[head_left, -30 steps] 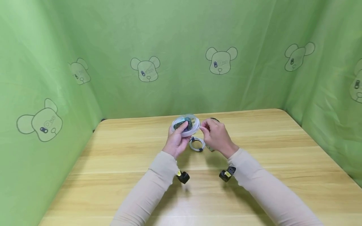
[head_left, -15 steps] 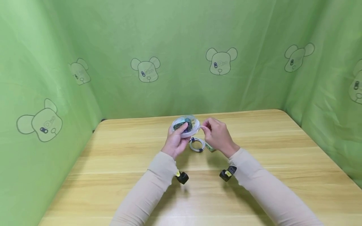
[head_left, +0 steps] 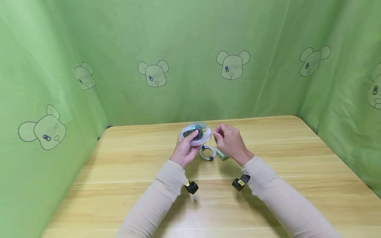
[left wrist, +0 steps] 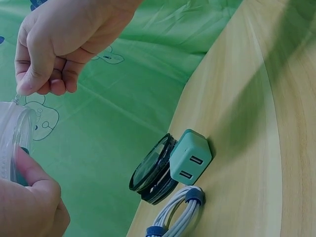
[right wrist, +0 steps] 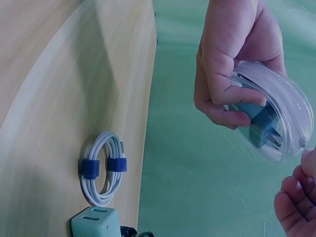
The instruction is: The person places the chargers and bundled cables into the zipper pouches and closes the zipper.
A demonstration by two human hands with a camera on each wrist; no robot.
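My left hand (head_left: 185, 150) grips a round clear zip case (right wrist: 291, 108) above the table, thumb on top and fingers below. Through its clear wall a dark teal plug (right wrist: 264, 123) with metal prongs shows inside. The thumb and index finger of my right hand (head_left: 230, 142) pinch the small zipper pull (left wrist: 17, 98) at the case's right edge. Below the hands, a coiled white cable (right wrist: 101, 168) with blue straps lies on the table. Beside it stands a mint-green charger block (left wrist: 191, 157) with two USB ports, partly hidden by my right hand in the head view.
Another round clear case with black trim (left wrist: 154, 168) lies beside the charger block, hidden behind my right hand in the head view. The wooden table (head_left: 119, 158) ends at a back edge close to a green curtain (head_left: 190, 82) with bear-head drawings.
My right hand has shifted slightly to the right along the case's edge, still pinching the pull. More of the mint-green charger block shows beneath it. My left hand has barely moved.
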